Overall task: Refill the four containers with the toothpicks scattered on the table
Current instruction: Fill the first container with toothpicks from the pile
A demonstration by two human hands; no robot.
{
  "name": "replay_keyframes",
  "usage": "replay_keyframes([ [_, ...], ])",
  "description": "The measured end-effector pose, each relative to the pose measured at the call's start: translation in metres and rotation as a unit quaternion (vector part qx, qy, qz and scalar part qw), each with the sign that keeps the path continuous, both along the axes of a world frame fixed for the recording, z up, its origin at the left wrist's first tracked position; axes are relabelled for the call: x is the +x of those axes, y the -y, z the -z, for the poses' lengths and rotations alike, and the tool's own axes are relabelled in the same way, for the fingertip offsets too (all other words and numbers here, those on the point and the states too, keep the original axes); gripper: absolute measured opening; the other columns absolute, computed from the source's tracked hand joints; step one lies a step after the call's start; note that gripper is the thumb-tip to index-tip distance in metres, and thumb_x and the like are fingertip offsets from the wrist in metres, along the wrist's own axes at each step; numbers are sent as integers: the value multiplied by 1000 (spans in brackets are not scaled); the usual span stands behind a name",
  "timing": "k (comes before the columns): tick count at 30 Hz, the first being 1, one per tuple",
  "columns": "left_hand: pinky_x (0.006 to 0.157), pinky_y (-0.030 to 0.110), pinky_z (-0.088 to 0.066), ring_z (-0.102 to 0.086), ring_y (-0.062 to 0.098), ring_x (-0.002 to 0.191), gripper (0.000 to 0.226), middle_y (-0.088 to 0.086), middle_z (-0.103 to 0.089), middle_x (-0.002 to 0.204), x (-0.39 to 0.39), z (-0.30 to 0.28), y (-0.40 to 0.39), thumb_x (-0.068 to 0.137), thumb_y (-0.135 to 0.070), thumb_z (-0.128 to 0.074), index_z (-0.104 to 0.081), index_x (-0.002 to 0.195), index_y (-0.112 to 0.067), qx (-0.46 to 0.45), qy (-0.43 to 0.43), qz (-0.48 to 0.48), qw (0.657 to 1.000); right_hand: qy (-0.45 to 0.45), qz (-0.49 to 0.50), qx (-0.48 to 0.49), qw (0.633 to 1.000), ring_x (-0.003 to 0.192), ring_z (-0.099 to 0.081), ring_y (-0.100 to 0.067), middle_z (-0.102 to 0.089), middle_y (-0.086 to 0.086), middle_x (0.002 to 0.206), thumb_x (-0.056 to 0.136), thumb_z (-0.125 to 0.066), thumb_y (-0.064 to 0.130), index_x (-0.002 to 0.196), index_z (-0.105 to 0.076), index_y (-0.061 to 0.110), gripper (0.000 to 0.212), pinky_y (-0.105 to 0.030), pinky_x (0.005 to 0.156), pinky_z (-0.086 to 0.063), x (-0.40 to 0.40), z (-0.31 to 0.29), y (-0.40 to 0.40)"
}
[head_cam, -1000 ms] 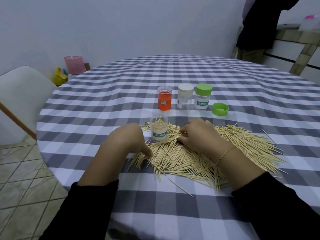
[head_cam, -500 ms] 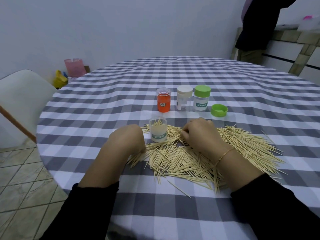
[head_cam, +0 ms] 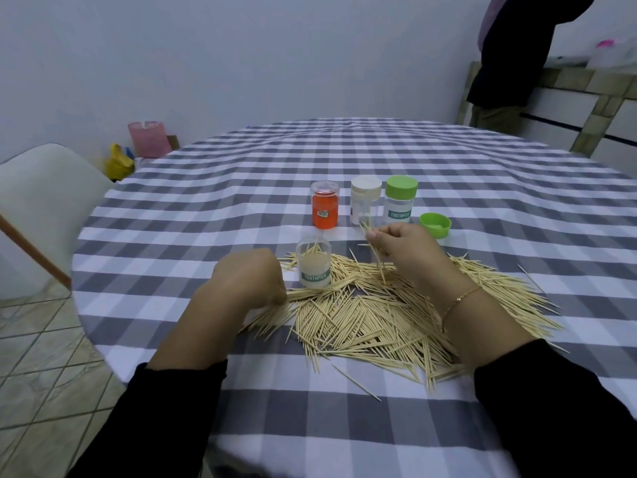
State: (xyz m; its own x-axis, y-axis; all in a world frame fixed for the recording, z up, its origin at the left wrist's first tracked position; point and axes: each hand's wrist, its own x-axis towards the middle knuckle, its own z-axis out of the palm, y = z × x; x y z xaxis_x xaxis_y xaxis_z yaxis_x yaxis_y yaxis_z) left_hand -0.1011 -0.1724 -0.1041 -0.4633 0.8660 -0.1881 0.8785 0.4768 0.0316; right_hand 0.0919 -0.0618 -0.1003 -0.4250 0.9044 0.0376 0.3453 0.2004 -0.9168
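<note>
Toothpicks [head_cam: 362, 322] lie in a broad loose heap on the checked tabletop [head_cam: 241, 201], spreading from under the left hand [head_cam: 250, 281] across to 3 o'clock past the right wrist. An open container [head_cam: 313, 267] labelled TOOTHPICK stands upright at the heap's 11 o'clock edge, just beside the left hand, with a few sticks poking up inside it. The right hand [head_cam: 403, 248] is raised clear of the heap, its fingers pinching a small bunch of toothpicks [head_cam: 377, 257] that hangs slanted below the fingertips and juts out above them. The left hand rests curled, knuckles up, on the heap's 9 o'clock side; whether its fingers grasp any sticks cannot be told.

A second ago the right hand lay low on the heap with fingers pressed among the sticks; now it has lifted toward 12 o'clock with the bunch. The left hand has barely shifted.

Toward 12 o'clock stand an orange container [head_cam: 324, 209], a white-capped container [head_cam: 365, 205] and a green-capped container [head_cam: 400, 204], with a loose green cap [head_cam: 435, 225] at their 3 o'clock side. The right hand overlaps the foot of the white-capped one. Both forearms in black sleeves cover parts of the heap, and the left fingertips are hidden.
</note>
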Motion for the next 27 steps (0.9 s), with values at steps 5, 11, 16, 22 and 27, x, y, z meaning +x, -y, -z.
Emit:
replay_keyframes([
  [5, 68, 28, -51, -62, 11, 77, 16, -7, -71, 84, -5, -8, 5, 87, -36, -66, -78, 92, -25, 8, -7, 43, 999, -41, 15, 7, 999, 65, -55, -9, -62, 2, 73, 93, -59, 23, 92, -68, 8, 18, -16, 57, -42, -6, 1, 0],
  [11, 64, 25, -34, -52, 5, 71, 18, -15, -65, 75, -17, -10, 10, 89, -37, -59, -74, 81, -32, 19, -14, 58, 998, -77, 38, 19, 996, 73, -56, -15, -63, -1, 75, 93, -59, 27, 86, -67, 11, 19, -27, 70, -48, -15, 3, -1],
  [16, 80, 29, -37, -53, 11, 86, 16, -11, -68, 95, -25, -16, 15, 93, -37, -60, -73, 100, -32, 29, 16, 52, 998, -110, 47, 39, 992, 75, -57, -13, -62, 2, 77, 96, -54, 26, 90, -66, 13, 19, -26, 71, -48, -26, -2, -1],
  [22, 93, 33, -44, -57, 13, 97, 22, -8, -69, 108, -27, -18, 17, 91, -37, -63, -73, 109, -30, 32, 52, 44, 997, -171, 24, 47, 984, 71, -57, -6, -63, 4, 79, 96, -53, 25, 96, -65, 12, 18, -20, 69, -49, -49, -16, 5],
  [27, 90, 30, -43, -56, 12, 98, 22, -9, -69, 108, -24, -18, 17, 91, -36, -64, -73, 109, -28, 36, 73, 44, 996, -197, -5, 42, 979, 77, -61, -16, -67, -7, 85, 96, -54, 24, 87, -64, 16, 15, -34, 77, -53, -71, -15, 13],
])
